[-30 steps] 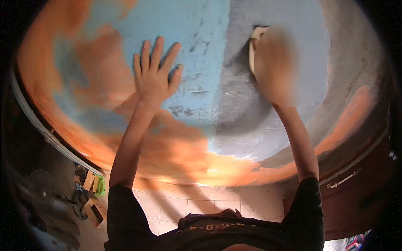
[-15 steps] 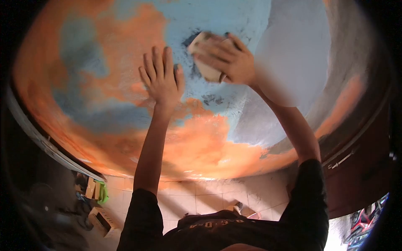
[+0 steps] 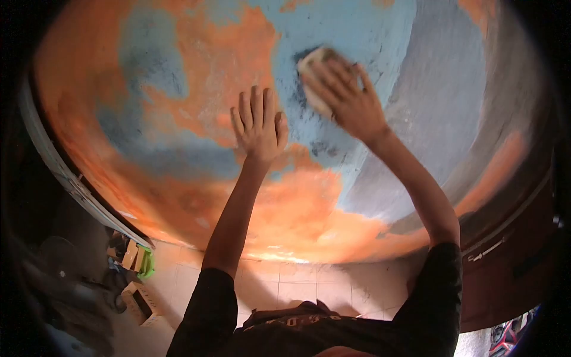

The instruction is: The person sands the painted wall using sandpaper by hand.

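Observation:
A large curved surface carries patches of orange, light blue and grey. My left hand rests on it near the middle, fingers spread, on an orange area beside the blue. To the right, my right hand presses a pale, flat pad against the blue area. The pad is slightly blurred and lies under the fingers. Dark smudges show around the pad and below it.
Cardboard boxes and a green bag are on the floor at the lower left, near a dark fan. Pale floor tiles lie below the surface. A dark red panel stands at right.
My right hand and the pad have moved left from the grey area onto the blue. My left hand now rests on an orange area, and the view has shifted.

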Tool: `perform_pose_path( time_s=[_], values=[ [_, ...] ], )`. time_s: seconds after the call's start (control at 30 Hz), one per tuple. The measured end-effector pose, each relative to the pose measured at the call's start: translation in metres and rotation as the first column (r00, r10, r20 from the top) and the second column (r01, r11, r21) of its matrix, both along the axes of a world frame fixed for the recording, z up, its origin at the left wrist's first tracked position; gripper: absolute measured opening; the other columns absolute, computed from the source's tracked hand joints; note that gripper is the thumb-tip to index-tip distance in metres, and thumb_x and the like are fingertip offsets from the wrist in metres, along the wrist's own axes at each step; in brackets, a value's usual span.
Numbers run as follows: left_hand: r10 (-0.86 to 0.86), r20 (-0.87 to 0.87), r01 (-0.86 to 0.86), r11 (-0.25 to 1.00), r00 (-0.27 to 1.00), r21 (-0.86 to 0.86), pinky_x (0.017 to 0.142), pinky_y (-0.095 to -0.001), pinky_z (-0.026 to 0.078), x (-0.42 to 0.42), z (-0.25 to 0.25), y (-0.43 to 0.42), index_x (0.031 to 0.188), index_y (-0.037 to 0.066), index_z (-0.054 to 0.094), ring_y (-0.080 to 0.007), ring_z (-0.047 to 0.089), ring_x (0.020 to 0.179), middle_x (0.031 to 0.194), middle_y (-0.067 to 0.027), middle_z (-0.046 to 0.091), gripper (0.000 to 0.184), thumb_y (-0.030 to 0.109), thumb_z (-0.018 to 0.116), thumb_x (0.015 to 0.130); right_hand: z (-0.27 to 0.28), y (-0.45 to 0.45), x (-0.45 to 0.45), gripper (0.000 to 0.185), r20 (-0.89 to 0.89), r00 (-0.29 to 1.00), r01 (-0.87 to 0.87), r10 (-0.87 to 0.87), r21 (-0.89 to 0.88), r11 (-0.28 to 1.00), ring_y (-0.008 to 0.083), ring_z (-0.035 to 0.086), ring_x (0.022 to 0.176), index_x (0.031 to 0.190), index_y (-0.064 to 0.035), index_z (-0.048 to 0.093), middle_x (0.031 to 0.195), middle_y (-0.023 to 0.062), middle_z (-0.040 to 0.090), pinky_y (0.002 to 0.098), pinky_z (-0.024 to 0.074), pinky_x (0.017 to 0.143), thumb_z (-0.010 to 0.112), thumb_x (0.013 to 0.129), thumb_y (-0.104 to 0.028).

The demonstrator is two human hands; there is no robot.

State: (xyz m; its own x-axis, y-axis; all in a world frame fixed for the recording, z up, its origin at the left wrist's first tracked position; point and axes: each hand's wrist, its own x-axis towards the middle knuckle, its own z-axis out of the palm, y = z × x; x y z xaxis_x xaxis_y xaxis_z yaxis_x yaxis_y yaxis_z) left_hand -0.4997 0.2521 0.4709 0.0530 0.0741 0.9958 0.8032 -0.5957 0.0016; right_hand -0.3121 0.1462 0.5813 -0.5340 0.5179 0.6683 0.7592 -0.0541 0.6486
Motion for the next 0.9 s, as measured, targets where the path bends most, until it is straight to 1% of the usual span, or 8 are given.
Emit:
perform_pose_path(
  time_s=[0.23, 0.4, 0.47, 0.5, 0.57, 0.7, 0.83, 0.9],
  values=[
    [-0.010, 0.019, 0.010, 1.000, 1.000, 0.002, 0.108, -0.0612, 0.023, 0.001, 0.003, 0.003, 0.137, 0.000, 0.051, -0.0471, 0.038, 0.134, 0.143, -0.0229, 0.047, 0.054, 0.036, 0.037, 0.099, 0.055, -0.027, 0.030, 0.081, -0.193, 0.955, 0.281, -0.226, 0.335, 0.899, 0.0146, 0.044, 0.129, 0.152, -0.0334, 0.031, 0.156, -0.0102, 0.034, 0.0446, 0.0321, 0.108, 0.070, 0.081, -0.035],
    [0.023, -0.031, -0.024, 1.000, 0.999, -0.018, 0.106, -0.0607, 0.026, -0.006, -0.003, 0.003, 0.132, 0.000, 0.056, -0.0456, 0.041, 0.131, 0.140, -0.0224, 0.049, 0.052, 0.036, 0.038, 0.098, 0.016, -0.022, 0.006, 0.080, 0.032, 0.974, 0.216, -0.225, 0.178, 0.960, 0.0173, 0.046, 0.128, 0.153, -0.0333, 0.029, 0.154, -0.0090, 0.038, 0.0454, 0.0435, 0.099, 0.068, 0.084, -0.027],
    [-0.030, -0.029, 0.032, 0.996, 0.999, 0.078, 0.105, -0.0584, 0.028, -0.009, -0.010, 0.015, 0.132, 0.004, 0.057, -0.0430, 0.044, 0.128, 0.140, -0.0188, 0.050, 0.050, 0.035, 0.039, 0.099, 0.049, -0.019, 0.041, 0.073, -0.257, 0.922, 0.322, -0.290, 0.093, 0.942, 0.0217, 0.048, 0.128, 0.153, -0.0337, 0.030, 0.151, -0.0027, 0.043, 0.0523, 0.0429, 0.098, 0.062, 0.088, -0.020],
    [-0.021, -0.024, 0.023, 0.997, 0.999, 0.072, 0.105, -0.0584, 0.028, -0.018, -0.015, 0.017, 0.132, 0.004, 0.057, -0.0430, 0.044, 0.128, 0.140, -0.0188, 0.050, 0.050, 0.035, 0.039, 0.099, 0.067, -0.022, 0.039, 0.071, -0.250, 0.948, 0.273, -0.197, 0.322, 0.906, 0.0235, 0.046, 0.131, 0.152, -0.0315, 0.033, 0.152, 0.0004, 0.041, 0.0518, 0.0409, 0.100, 0.061, 0.088, -0.018],
    [-0.066, -0.117, 0.068, 0.998, 0.991, 0.012, 0.105, -0.0556, 0.028, -0.034, -0.025, 0.017, 0.133, 0.012, 0.059, -0.0402, 0.045, 0.128, 0.141, -0.0147, 0.050, 0.045, 0.033, 0.039, 0.098, 0.075, -0.017, 0.032, 0.069, -0.195, 0.975, 0.167, -0.104, 0.341, 0.925, 0.0234, 0.042, 0.136, 0.151, -0.0302, 0.034, 0.155, 0.0004, 0.038, 0.0493, 0.0364, 0.108, 0.061, 0.089, -0.016],
    [-0.109, -0.107, 0.114, 0.993, 0.988, 0.037, 0.103, -0.0534, 0.032, -0.069, -0.029, 0.027, 0.131, 0.023, 0.062, -0.0336, 0.045, 0.129, 0.142, -0.0073, 0.051, 0.042, 0.028, 0.046, 0.093, 0.029, 0.004, -0.014, 0.065, 0.035, 0.997, -0.061, 0.063, -0.065, 0.996, 0.0260, 0.031, 0.145, 0.150, -0.0148, 0.038, 0.157, 0.0035, 0.033, 0.0482, 0.0251, 0.119, 0.057, 0.088, -0.014],
    [-0.111, -0.148, 0.119, 0.992, 0.983, 0.042, 0.104, -0.0549, 0.029, -0.129, -0.028, 0.063, 0.131, 0.024, 0.063, -0.0363, 0.045, 0.129, 0.143, -0.0090, 0.050, 0.042, 0.027, 0.044, 0.094, 0.071, 0.034, -0.039, 0.059, -0.115, 0.979, -0.127, 0.169, 0.311, 0.942, 0.0345, 0.028, 0.145, 0.151, -0.0110, 0.035, 0.156, 0.0112, 0.034, 0.0524, 0.0260, 0.115, 0.048, 0.093, -0.012],
    [-0.097, -0.155, 0.107, 0.993, 0.983, 0.058, 0.105, -0.0555, 0.028, -0.170, -0.029, 0.085, 0.130, 0.021, 0.064, -0.0386, 0.046, 0.128, 0.143, -0.0112, 0.051, 0.041, 0.027, 0.040, 0.096, 0.060, 0.065, -0.073, 0.064, -0.095, 0.987, -0.100, 0.133, 0.292, 0.951, 0.0328, 0.033, 0.143, 0.147, -0.0064, 0.040, 0.153, 0.0130, 0.039, 0.0511, 0.0262, 0.115, 0.058, 0.090, -0.028]
  ],
)
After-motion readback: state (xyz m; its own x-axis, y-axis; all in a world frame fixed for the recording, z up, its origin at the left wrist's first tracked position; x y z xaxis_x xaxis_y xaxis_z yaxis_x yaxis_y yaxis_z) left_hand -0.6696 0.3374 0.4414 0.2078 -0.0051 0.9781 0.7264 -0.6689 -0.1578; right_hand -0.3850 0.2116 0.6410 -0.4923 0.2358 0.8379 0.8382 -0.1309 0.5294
